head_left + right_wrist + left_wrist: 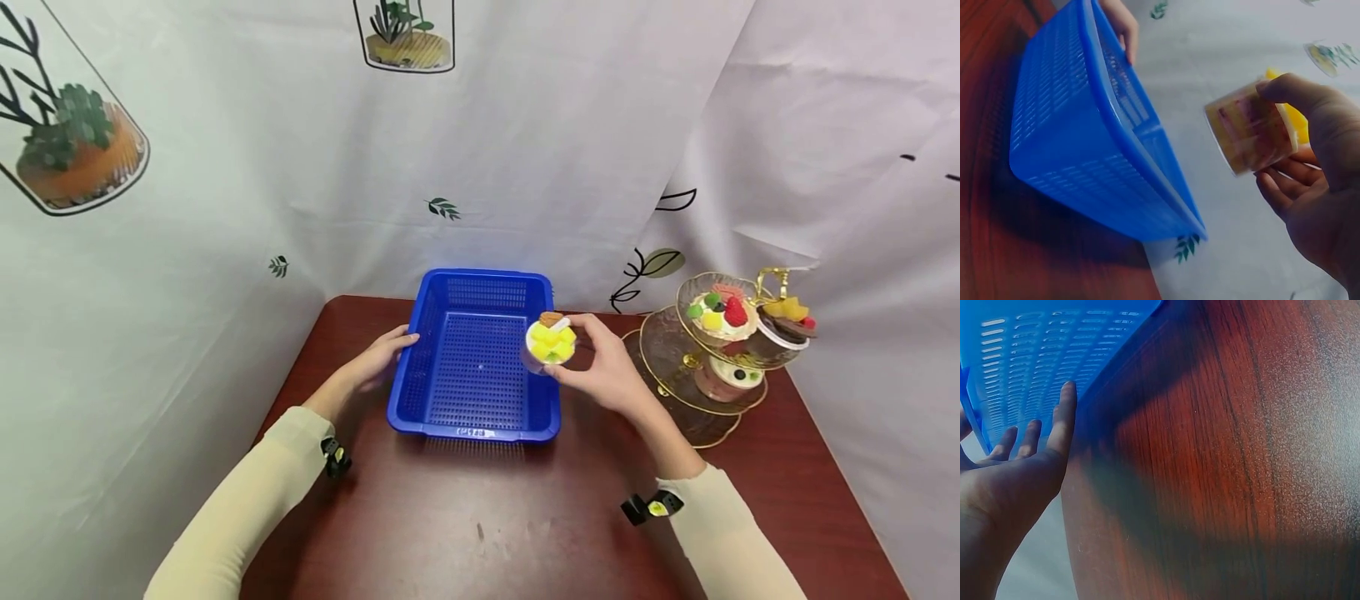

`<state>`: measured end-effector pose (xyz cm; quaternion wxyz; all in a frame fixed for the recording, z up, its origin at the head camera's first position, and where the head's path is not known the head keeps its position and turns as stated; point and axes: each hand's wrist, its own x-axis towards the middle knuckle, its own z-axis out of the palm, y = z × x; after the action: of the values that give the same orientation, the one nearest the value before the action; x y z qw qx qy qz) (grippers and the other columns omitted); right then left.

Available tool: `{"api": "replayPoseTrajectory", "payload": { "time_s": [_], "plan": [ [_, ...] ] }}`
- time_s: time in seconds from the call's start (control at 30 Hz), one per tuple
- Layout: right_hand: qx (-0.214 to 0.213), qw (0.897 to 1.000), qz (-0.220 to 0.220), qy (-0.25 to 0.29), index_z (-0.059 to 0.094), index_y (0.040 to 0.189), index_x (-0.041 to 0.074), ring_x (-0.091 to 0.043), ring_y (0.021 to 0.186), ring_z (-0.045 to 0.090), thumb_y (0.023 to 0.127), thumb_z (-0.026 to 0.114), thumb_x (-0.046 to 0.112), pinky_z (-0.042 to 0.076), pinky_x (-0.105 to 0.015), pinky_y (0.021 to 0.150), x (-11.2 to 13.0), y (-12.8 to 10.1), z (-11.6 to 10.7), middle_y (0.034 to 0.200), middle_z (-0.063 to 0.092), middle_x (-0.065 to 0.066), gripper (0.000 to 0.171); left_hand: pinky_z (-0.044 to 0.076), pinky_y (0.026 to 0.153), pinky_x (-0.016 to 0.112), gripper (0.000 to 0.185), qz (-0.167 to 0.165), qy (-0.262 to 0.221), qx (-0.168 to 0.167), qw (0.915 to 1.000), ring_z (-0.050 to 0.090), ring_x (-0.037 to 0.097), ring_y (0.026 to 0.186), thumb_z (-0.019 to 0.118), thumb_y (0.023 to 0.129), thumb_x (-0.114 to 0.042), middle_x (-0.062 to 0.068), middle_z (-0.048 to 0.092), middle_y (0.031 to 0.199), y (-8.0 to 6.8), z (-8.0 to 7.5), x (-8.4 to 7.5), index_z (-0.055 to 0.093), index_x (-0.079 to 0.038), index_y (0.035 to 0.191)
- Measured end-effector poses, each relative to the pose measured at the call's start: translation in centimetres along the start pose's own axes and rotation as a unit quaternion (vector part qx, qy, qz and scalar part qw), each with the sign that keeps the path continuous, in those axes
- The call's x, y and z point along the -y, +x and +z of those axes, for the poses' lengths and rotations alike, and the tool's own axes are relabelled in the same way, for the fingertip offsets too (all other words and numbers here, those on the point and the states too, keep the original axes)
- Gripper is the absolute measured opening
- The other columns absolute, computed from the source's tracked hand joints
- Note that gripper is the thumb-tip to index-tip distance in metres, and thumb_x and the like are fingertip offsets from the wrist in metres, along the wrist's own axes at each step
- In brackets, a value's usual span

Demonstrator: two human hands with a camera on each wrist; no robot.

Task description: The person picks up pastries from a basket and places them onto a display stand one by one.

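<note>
At the left side of a blue plastic basket [480,375], my left hand [382,354] holds the rim, with the thumb over the edge. Its other fingers lie along the slotted outer wall [1041,356] in the left wrist view. My right hand [603,371] pinches a clear dessert cup [551,343] between thumb and fingers, above the basket's right rim. Yellow cubes, a brown biscuit-like piece and a white stick top the cup. Pinkish and tan layers show through its side [1250,128] in the right wrist view. Inside the basket I see only its perforated floor.
To the right stands a tiered clear stand [652,367] with gold rims. Its top tier holds a fruit-topped cup [723,317] and another dessert [787,321]; a further cup [727,379] sits below. The dark red wooden table [480,517] meets a printed white cloth [487,150] behind.
</note>
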<state>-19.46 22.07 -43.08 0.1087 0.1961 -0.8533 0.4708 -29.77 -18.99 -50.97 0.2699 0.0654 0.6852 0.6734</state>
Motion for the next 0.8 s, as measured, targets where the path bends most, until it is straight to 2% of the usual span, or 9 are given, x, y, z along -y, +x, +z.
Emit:
{"api": "replayPoseTrajectory", "payload": {
  "time_s": [0.13, 0.2, 0.37, 0.43, 0.63, 0.8],
  "plan": [
    [-0.051, 0.999, 0.012, 0.011, 0.06, 0.135, 0.007, -0.019, 0.101, 0.063, 0.079, 0.095, 0.011, 0.054, -0.025, 0.083, -0.3, -1.9, -1.1, 0.122, 0.068, -0.005, 0.066, 0.059, 0.094, 0.046, 0.059, 0.002, -0.001, 0.0, 1.0, 0.065, 0.033, 0.122, 0.048, 0.114, -0.035, 0.031, 0.05, 0.152, 0.0, 0.0, 0.1, 0.03, -0.007, 0.163],
    [-0.074, 0.997, 0.014, 0.012, 0.06, 0.136, 0.007, -0.017, 0.1, 0.061, 0.079, 0.094, 0.009, 0.05, -0.021, 0.081, -0.4, -2.8, -1.6, 0.123, 0.066, -0.005, 0.066, 0.059, 0.093, 0.045, 0.059, 0.004, -0.002, -0.001, 1.0, 0.066, 0.031, 0.119, 0.048, 0.114, -0.035, 0.032, 0.05, 0.151, -0.1, -0.1, 0.2, 0.031, -0.006, 0.162],
    [-0.122, 0.992, 0.017, -0.016, 0.059, 0.139, 0.005, -0.01, 0.11, 0.057, 0.079, 0.093, 0.006, 0.046, -0.016, 0.095, -0.6, -4.8, -2.8, 0.128, 0.064, -0.006, 0.069, 0.059, 0.092, 0.043, 0.057, 0.008, -0.006, 0.0, 1.0, 0.068, 0.027, 0.115, 0.047, 0.115, -0.035, 0.032, 0.051, 0.15, 0.0, -0.2, 0.3, 0.032, -0.006, 0.161],
    [-0.138, 0.99, 0.022, -0.028, 0.058, 0.138, 0.002, -0.007, 0.111, 0.056, 0.078, 0.093, 0.005, 0.045, -0.015, 0.096, -0.6, -5.6, -3.3, 0.127, 0.063, -0.008, 0.07, 0.059, 0.093, 0.043, 0.056, 0.008, -0.008, 0.001, 0.9999, 0.067, 0.027, 0.116, 0.047, 0.115, -0.034, 0.032, 0.051, 0.15, 0.0, -0.2, 0.3, 0.032, -0.006, 0.161],
    [-0.179, 0.982, 0.047, -0.04, 0.057, 0.136, -0.005, -0.001, 0.111, 0.055, 0.075, 0.093, -0.001, 0.044, -0.01, 0.097, -0.9, -7.5, -4.3, 0.126, 0.063, -0.01, 0.071, 0.059, 0.093, 0.045, 0.058, 0.004, -0.005, 0.002, 1.0, 0.066, 0.032, 0.12, 0.049, 0.114, -0.035, 0.031, 0.05, 0.151, 0.1, -0.3, 0.2, 0.031, -0.008, 0.162],
    [-0.217, 0.972, 0.071, -0.054, 0.058, 0.135, -0.008, -0.001, 0.109, 0.055, 0.074, 0.092, -0.004, 0.043, -0.011, 0.095, -1.1, -8.8, -5.0, 0.123, 0.063, -0.011, 0.07, 0.059, 0.095, 0.047, 0.059, -0.001, -0.002, 0.0, 1.0, 0.065, 0.034, 0.123, 0.05, 0.114, -0.036, 0.029, 0.05, 0.153, 0.1, -0.2, 0.1, 0.03, -0.01, 0.163]
  ]
}}
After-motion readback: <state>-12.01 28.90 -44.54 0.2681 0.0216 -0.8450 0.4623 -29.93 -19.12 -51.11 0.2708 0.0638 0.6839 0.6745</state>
